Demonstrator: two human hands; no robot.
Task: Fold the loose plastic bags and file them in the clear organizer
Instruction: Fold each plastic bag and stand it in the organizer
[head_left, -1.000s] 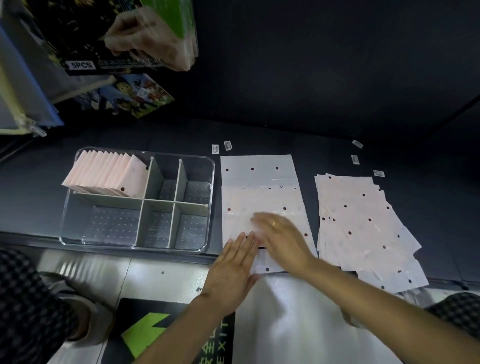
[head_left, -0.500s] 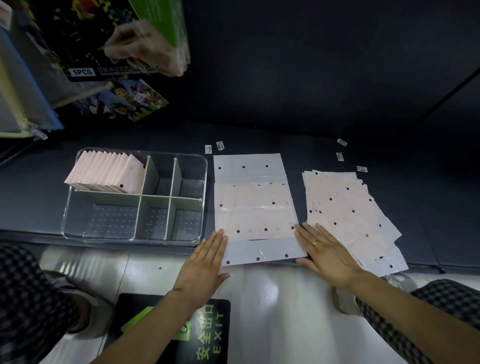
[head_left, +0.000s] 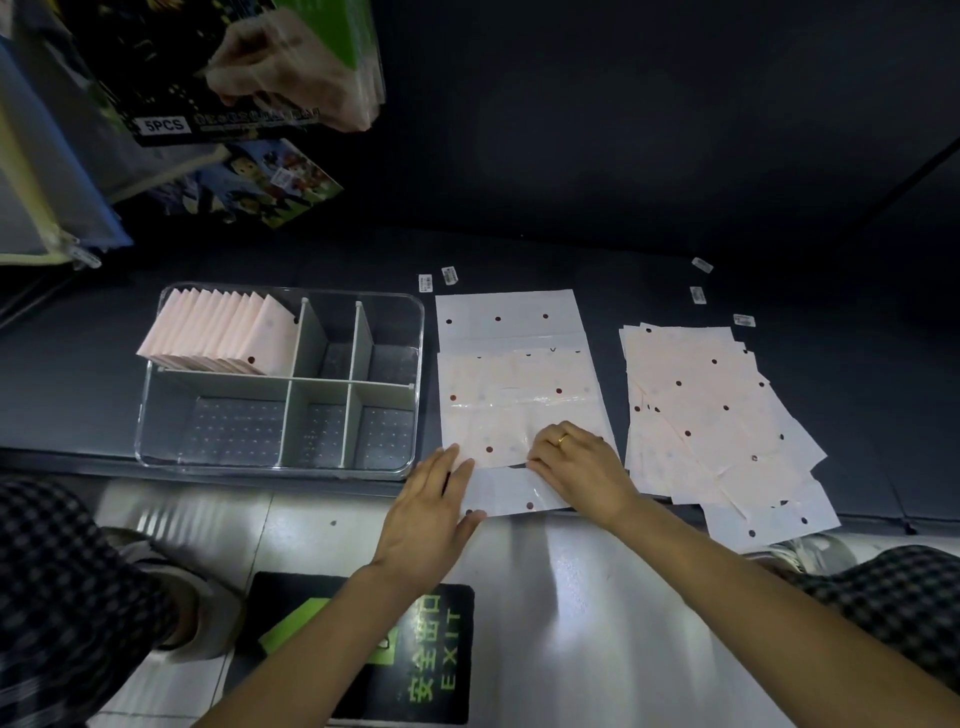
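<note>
A pale pink dotted plastic bag (head_left: 514, 374) lies flat on the dark shelf, long side running away from me. My left hand (head_left: 434, 512) rests flat with straight fingers on the bag's near left corner. My right hand (head_left: 579, 470) has its fingers curled at the bag's near part, pinching the plastic by a fold edge. The clear organizer (head_left: 156, 415) stands to the left, with several folded pink bags (head_left: 223, 332) filed upright in its back left compartment. A loose stack of unfolded bags (head_left: 711, 415) lies to the right.
Small white labels (head_left: 436, 280) lie behind the bags on the dark shelf (head_left: 857, 395). Packaged goods (head_left: 218, 73) hang at the upper left. Below the shelf edge are a shiny floor, a green EXIT sign (head_left: 415, 649) and my checked trousers.
My right hand moved left from the bag's right edge onto its near part and curled its fingers on the plastic. My left hand slid right onto the near left corner.
</note>
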